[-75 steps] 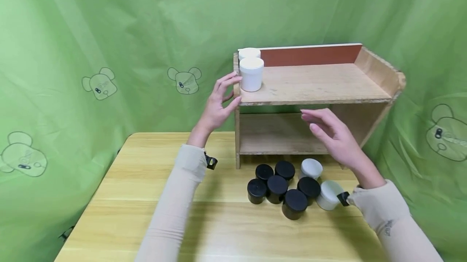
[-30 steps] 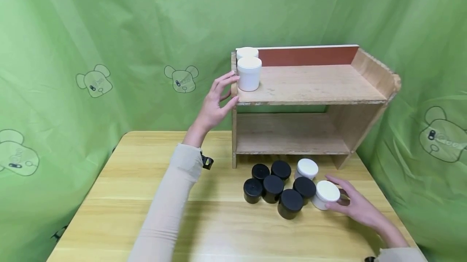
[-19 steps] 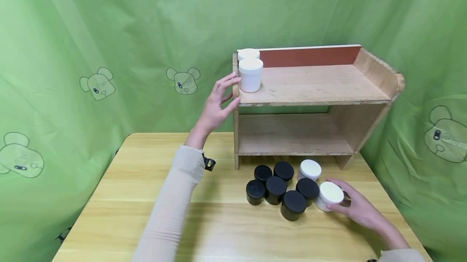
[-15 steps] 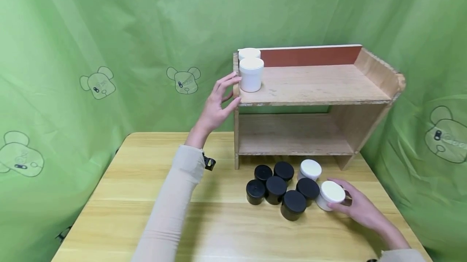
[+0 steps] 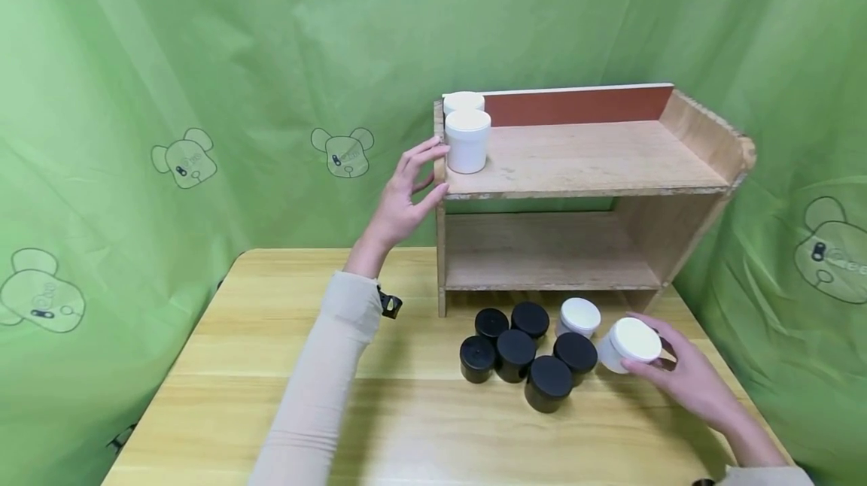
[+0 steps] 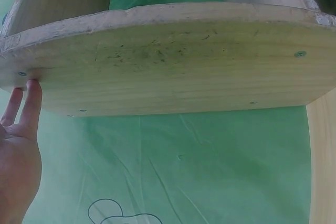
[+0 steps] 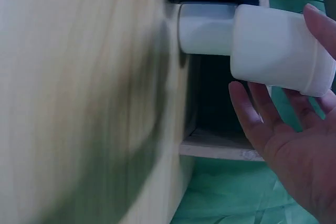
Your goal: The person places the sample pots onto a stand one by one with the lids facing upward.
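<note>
My left hand (image 5: 421, 171) rests with straight fingers (image 6: 29, 103) against the left side panel (image 6: 168, 61) of a two-tier wooden shelf (image 5: 589, 162). Two white jars (image 5: 466, 140) stand at the left end of its top board, one behind the other. My right hand (image 5: 667, 366) grips a white jar (image 5: 630, 344) at the table's right, tilted and raised a little; in the right wrist view this jar (image 7: 278, 48) sits between my fingers (image 7: 257, 114). A second white jar (image 5: 579, 317) stands beside it, also seen from the wrist (image 7: 206, 29).
Several black jars (image 5: 518, 354) stand clustered on the yellow wooden table (image 5: 284, 396) in front of the shelf. The shelf's lower board (image 5: 549, 260) holds nothing. Green cloth with bear prints (image 5: 342, 151) hangs behind and at both sides.
My right hand dropped from in front of the shelf to the rightmost white jar, closed round it and has tipped it up to the right. The left hand stayed on the shelf.
</note>
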Action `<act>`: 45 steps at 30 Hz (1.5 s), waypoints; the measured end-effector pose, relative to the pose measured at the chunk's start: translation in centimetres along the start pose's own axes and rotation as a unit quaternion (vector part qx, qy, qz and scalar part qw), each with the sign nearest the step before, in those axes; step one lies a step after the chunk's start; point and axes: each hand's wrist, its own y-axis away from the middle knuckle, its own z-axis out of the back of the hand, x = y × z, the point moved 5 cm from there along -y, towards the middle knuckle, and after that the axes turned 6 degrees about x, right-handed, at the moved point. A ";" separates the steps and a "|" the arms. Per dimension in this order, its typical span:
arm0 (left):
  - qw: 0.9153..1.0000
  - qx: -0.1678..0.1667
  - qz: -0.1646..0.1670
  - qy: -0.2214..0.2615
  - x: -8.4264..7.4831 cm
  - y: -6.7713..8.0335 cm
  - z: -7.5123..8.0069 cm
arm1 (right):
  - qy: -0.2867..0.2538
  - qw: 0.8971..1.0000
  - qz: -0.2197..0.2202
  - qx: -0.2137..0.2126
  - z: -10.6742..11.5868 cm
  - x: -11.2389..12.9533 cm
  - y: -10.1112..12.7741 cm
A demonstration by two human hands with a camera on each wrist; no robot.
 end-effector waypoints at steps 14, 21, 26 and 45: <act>1.000 -0.004 -0.010 -0.004 -0.2 0.2 0.0 | -0.058 0.995 0.061 -0.055 1.0 3.6 -0.6; 1.000 -0.005 -0.018 -0.001 -0.2 0.2 0.1 | -0.068 0.990 0.074 -0.096 1.6 5.8 -1.0; 1.000 -0.007 -0.018 -0.004 -0.3 0.1 0.1 | -0.079 0.986 0.096 -0.113 1.8 7.0 -1.5; 1.000 -0.013 -0.007 -0.007 -0.2 0.1 -0.1 | -0.221 0.953 0.185 -0.092 1.9 14.0 -5.2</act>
